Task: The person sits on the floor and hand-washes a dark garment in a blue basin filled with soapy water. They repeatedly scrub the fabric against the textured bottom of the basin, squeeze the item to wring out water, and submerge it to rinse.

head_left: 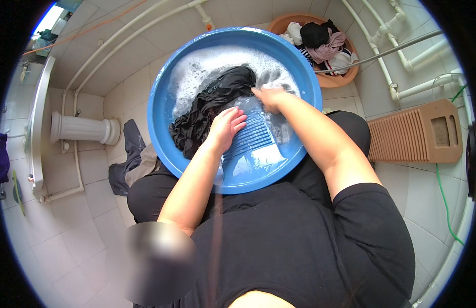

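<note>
A soaked black garment (207, 105) lies bunched in the left and middle of a blue washtub (156, 138) with sudsy water. My left hand (227, 126) is over the ribbed washboard surface (254, 134) built into the tub, beside the garment's right edge. Its fingers are stretched out and it holds nothing visible. My right hand (270, 98) is at the water on the right, palm down, with a fingertip by the garment's upper right end. Its fingers look apart, though some are partly hidden; whether it touches the cloth I cannot tell.
An orange basin (334, 79) of clothes stands behind the tub at the right. A brown washboard (412, 132) lies to my right. Dark clothing (132, 149) is on the floor at left, near a white pedestal (86, 127). White pipes (374, 49) run along the walls.
</note>
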A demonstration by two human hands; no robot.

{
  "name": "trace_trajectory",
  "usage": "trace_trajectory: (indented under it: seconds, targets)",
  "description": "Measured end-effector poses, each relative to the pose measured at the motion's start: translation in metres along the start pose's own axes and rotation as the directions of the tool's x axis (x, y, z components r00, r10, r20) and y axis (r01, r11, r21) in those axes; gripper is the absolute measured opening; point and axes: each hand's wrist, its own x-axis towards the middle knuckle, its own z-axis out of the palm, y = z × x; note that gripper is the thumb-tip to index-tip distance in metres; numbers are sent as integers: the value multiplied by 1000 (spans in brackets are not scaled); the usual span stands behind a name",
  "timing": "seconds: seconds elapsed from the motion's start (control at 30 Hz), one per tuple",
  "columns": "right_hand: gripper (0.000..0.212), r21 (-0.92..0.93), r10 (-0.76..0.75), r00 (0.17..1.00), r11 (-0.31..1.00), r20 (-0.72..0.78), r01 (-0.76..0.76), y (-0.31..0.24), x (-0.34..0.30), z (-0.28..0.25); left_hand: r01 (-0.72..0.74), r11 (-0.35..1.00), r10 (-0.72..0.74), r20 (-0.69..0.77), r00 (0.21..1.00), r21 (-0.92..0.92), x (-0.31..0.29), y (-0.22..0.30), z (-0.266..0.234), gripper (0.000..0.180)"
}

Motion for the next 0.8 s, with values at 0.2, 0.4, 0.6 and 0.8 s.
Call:
trace_trajectory:
  seconds: [0.2,0.4,0.6,0.8]
  targets:
    - [45,419,376,894,872,-244,-252,17,38,33,112,913,-139,-42,989,-393,22,5,-3,50]
    - [44,870,137,860,119,-492,479,-36,5,-19,228,863,-127,244,962,-451,38,5,-12,79]
    - [33,926,-337,914,-365,-227,96,-77,-49,-52,19,830,28,75,997,-557,28,23,-6,89]
    - [45,996,-65,998,-87,-24,18,-35,-27,-38,-141,591,154,-60,986,-794,46,43,-40,38]
